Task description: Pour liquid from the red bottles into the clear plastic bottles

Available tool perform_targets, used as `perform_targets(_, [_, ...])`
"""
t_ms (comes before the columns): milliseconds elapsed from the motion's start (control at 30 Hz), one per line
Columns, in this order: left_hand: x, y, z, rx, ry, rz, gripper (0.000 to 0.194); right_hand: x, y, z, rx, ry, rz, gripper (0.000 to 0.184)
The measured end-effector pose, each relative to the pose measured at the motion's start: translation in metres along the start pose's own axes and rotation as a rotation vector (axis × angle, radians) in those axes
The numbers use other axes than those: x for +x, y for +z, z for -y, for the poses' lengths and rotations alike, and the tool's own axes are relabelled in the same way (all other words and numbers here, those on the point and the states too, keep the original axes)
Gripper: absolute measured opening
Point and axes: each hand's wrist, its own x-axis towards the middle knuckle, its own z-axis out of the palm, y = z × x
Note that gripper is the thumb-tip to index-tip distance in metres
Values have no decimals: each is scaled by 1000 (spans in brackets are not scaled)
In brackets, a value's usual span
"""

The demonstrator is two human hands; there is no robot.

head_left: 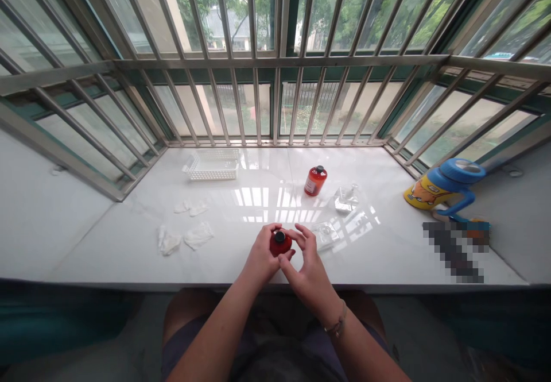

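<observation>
A small red bottle (282, 246) with a black cap is upright near the front edge of the counter. My left hand (260, 255) wraps around its left side and grips it. My right hand (310, 270) is curved beside the bottle's right side, fingers apart; whether a fingertip touches the bottle I cannot tell. Just beyond my right hand lies a clear plastic piece (326, 236). Farther back stands a second red bottle (315, 181) with a black cap and a pale label, and a clear crumpled plastic piece (346, 199) is to its right.
A white plastic basket (212, 166) sits at the back left of the white counter (129, 238). Crumpled white tissues (198, 235) lie at left. A blue and yellow jug (445, 185) stands at right near a blurred-out dark object (454, 253). Metal window bars (275, 61) rise behind.
</observation>
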Motion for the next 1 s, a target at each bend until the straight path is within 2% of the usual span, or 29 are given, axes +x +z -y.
perform_targets(100, [0, 0, 0, 3, -17, 2, 66, 0, 0, -1, -22, 32, -40, 54])
perform_targets(267, [-1, -1, 1, -10, -6, -2, 65, -1, 2, -1, 33, -5, -3, 68])
perform_targets(400, [-1, 1, 3, 1, -12, -3, 68, -6, 2, -3, -10, 17, -41, 55])
perform_targets(567, [7, 10, 10, 136, 61, -129, 70, -21, -2, -9, -87, 33, -56, 60])
perform_targets(633, [10, 9, 13, 225, 120, -146, 88, -29, -5, -11, -109, 30, -41, 58])
perform_targets(700, [10, 1, 17, 300, 183, -128, 117, -36, -9, -14, -132, 16, -22, 54])
perform_targets(767, [6, -16, 22, 362, 229, -147, 131, -43, -16, -16, -161, 1, -20, 48])
perform_targets(800, [4, -29, 24, 398, 246, -187, 127, -46, -19, -17, -176, -3, -24, 46])
perform_targets(900, [-1, -82, 34, 557, 249, -413, 84, -58, -27, -20, -207, -9, -39, 41])
perform_targets(967, [-1, -125, 43, 718, 141, -590, 57, -65, -31, -23, -228, -15, -27, 40])
perform_targets(1000, [0, -147, 47, 803, 48, -657, 51, -69, -32, -25, -240, -25, -15, 40])
